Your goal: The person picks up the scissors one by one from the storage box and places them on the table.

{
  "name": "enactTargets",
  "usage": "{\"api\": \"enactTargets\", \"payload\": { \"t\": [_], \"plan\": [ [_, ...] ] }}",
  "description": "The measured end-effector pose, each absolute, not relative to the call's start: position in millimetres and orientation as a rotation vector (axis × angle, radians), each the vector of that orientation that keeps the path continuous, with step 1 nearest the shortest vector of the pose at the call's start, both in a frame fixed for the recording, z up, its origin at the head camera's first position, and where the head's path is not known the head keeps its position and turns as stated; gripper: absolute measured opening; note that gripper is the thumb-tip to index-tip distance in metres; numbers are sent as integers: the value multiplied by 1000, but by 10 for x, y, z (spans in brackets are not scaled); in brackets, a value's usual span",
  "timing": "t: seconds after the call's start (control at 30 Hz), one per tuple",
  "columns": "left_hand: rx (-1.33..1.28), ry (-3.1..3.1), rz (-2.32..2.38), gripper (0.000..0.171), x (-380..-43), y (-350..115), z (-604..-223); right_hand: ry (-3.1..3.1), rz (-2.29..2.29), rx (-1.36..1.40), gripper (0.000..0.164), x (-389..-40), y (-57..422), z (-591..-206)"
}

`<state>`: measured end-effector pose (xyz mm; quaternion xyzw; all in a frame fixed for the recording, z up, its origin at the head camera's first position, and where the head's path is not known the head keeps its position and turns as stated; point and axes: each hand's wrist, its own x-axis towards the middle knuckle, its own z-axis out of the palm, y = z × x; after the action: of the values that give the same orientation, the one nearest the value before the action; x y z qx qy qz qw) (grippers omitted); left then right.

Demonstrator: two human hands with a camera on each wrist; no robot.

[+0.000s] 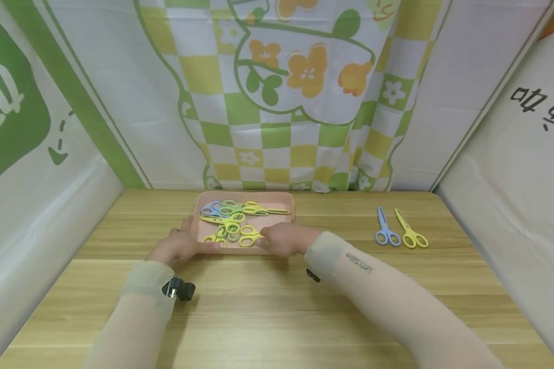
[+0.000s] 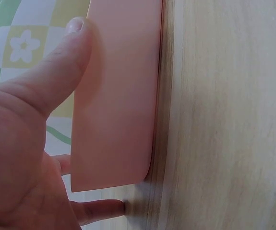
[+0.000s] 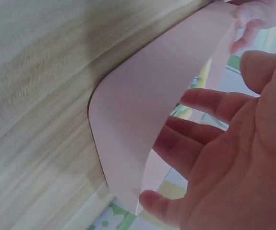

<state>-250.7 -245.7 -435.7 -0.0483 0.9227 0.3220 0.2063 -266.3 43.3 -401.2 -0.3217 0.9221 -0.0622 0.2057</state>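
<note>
A pink tray (image 1: 258, 197) stands on the table and holds several plastic scissors: blue scissors (image 1: 212, 209), green scissors (image 1: 232, 206) and yellow scissors (image 1: 268, 210). My left hand (image 1: 180, 245) spans the tray's front left corner. Its straight thumb lies along the front rim, and its fingers stretch along the left side. Over the front rim at the right reaches my right hand (image 1: 283, 239), fingers spread and thumb apart in the right wrist view. Some fingertips are hidden behind the tray wall. Right beside them in the head view are yellow scissor handles (image 1: 248, 241).
To the right on the wooden table (image 1: 277, 318) lie a pair of blue scissors (image 1: 384, 228) and a pair of yellow scissors (image 1: 411, 230), side by side. A checked, flowered cloth (image 1: 286, 133) hangs behind the table, with white printed sheets on both sides.
</note>
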Motion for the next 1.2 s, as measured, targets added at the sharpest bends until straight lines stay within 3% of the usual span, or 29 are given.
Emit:
{"api": "enactTargets", "payload": {
  "t": [0.6,0.83,1.2],
  "plan": [
    [-120,2563,915,146,-2515,-2471,-4331,2568,50,-839,57,-2729,271,-3980],
    [-141,2551,928,150,-2542,-2489,-4378,2580,10,-831,66,-2799,245,-4016],
    [-107,2587,891,142,-2450,-2398,-4256,2526,-5,-940,55,-2807,141,-4090]
  ]
}}
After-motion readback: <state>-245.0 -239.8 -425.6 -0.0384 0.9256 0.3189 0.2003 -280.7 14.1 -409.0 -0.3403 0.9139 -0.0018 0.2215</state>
